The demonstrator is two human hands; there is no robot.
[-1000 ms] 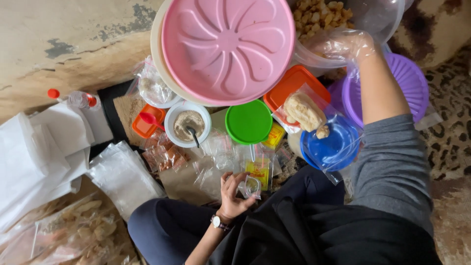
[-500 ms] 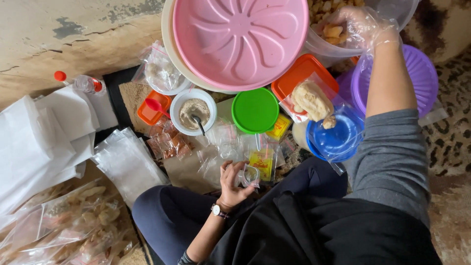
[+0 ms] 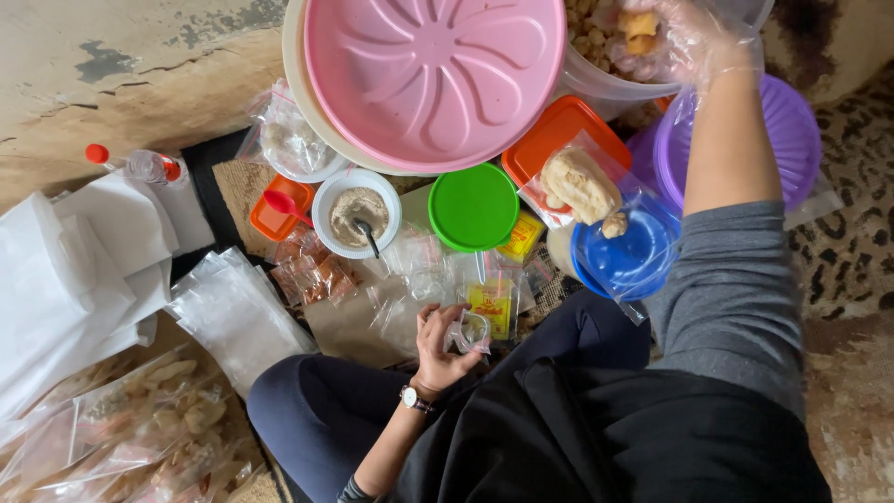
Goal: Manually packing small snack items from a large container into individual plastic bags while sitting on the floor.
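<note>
My right hand, in a thin clear plastic glove, reaches to the top right into a clear tub of fried snack pieces and grips one golden piece. Its grey sleeve runs down the right side. My left hand, with a watch on the wrist, rests above my lap and pinches a small clear plastic bag. A clear bag holding a larger fried piece lies on a blue lid between the two hands.
A big pink lid covers a basin at top centre. Below it are a green lid, an orange lid, a white bowl of powder with a spoon and a purple container. Stacks of clear bags and white bags lie left.
My right hand moved up from the tub's edge into the tub and closed on a fried piece. My left hand kept holding the small bag.
</note>
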